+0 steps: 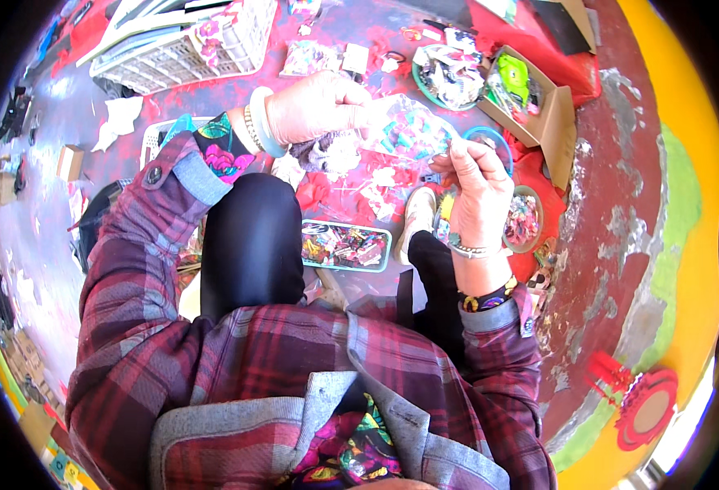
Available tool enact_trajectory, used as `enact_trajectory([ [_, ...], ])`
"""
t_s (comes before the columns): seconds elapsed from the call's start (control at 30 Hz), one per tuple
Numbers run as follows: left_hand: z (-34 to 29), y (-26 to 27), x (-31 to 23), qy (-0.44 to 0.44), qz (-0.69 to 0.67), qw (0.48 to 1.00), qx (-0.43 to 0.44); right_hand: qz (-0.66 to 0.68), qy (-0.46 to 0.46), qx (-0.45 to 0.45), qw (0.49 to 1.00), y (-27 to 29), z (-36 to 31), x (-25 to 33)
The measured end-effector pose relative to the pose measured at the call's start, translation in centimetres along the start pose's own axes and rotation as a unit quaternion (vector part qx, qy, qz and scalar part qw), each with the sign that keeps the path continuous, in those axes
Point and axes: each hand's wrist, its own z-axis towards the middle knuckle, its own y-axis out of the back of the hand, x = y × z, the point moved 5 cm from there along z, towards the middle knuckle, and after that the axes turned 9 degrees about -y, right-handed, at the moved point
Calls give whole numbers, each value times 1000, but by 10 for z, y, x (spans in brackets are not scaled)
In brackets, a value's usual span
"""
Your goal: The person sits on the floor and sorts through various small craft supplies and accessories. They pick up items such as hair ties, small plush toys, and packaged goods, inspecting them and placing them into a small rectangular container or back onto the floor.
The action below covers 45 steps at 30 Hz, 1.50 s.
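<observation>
A clear plastic bag (pixel 410 135) of small teal, pink and white pieces is stretched between my two hands above the floor. My left hand (pixel 317 108) pinches its left end, fingers pressed together. At the other end, the thumb and fingers of my right hand (pixel 478 181) close on the bag's right edge. Beneath my left hand lies a dark and white bundle (pixel 328 153), which I cannot name. Below the bag, near my shoe (pixel 417 217), a green-rimmed tray (pixel 386 248) holds many small coloured items.
A white plastic crate (pixel 188 61) stands at the far left. Far right are a round tub (pixel 419 84) of black and white pieces and a cardboard box (pixel 557 131) with a green item. A bowl (pixel 538 233) of pink bits sits beside my right wrist. Red scraps (pixel 314 192) litter the floor.
</observation>
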Motion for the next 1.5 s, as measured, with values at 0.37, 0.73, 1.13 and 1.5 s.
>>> enact_trajectory([
  [0.37, -7, -51, -56, -146, 155, 975, -63, 96, 7, 62, 993, 18, -28, 25],
  [0.73, 6, -39, -26, -28, 2, 983, -179, 159, -75, 134, 975, 24, -11, 12],
  [1.13, 21, -39, -34, -96, 23, 984, -149, 305, -158, 124, 931, 21, 8, -23],
  [1.5, 24, -35, -22, 7, 146, 987, -72, 302, -139, 197, 922, 11, 1, -27],
])
